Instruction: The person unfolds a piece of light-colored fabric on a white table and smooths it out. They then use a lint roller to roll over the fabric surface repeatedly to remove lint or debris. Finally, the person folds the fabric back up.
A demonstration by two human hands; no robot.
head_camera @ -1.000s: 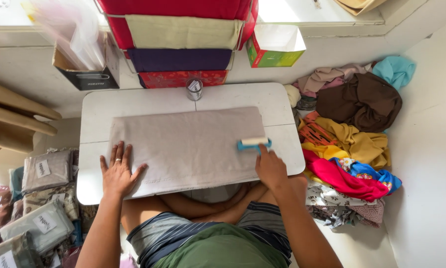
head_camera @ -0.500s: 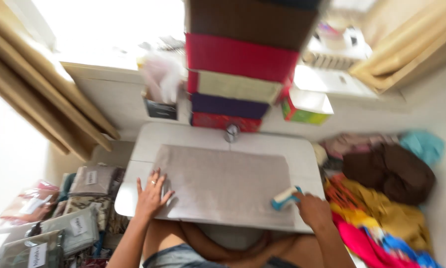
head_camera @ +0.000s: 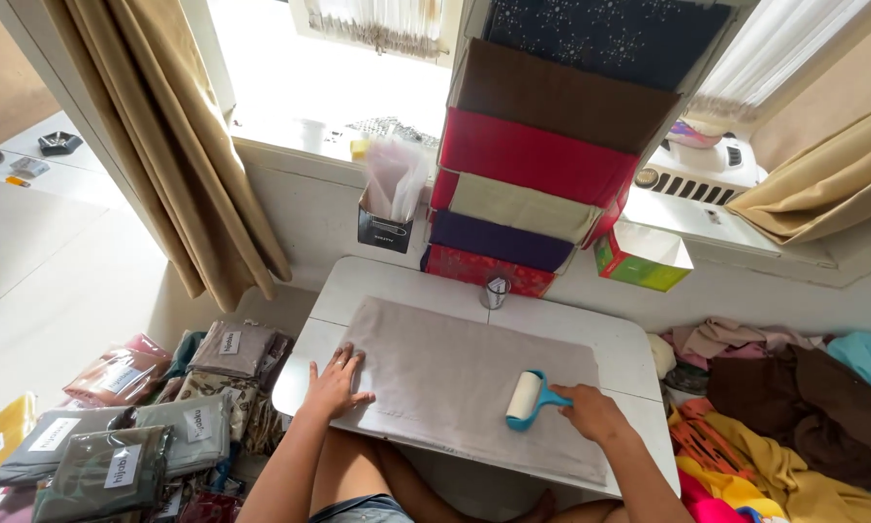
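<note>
A grey-beige cloth (head_camera: 455, 373) lies flat on a small white table (head_camera: 610, 334). My right hand (head_camera: 591, 415) grips the blue handle of a lint roller (head_camera: 525, 399), whose white roll rests on the cloth near its right end. My left hand (head_camera: 337, 383) lies flat with fingers spread on the cloth's left edge, holding it down. My bare legs show under the table's near edge.
A stack of folded fabrics (head_camera: 542, 165) stands at the back by the window, with a small metal cup (head_camera: 495, 292) before it. Packaged cloths (head_camera: 125, 426) lie on the floor at left, a heap of loose clothes (head_camera: 794, 407) at right. Beige curtains (head_camera: 164, 145) hang left.
The camera has tilted up and back, showing the window and curtains. The lint roller and my right hand have moved left and nearer along the cloth. My left hand stays at the left edge.
</note>
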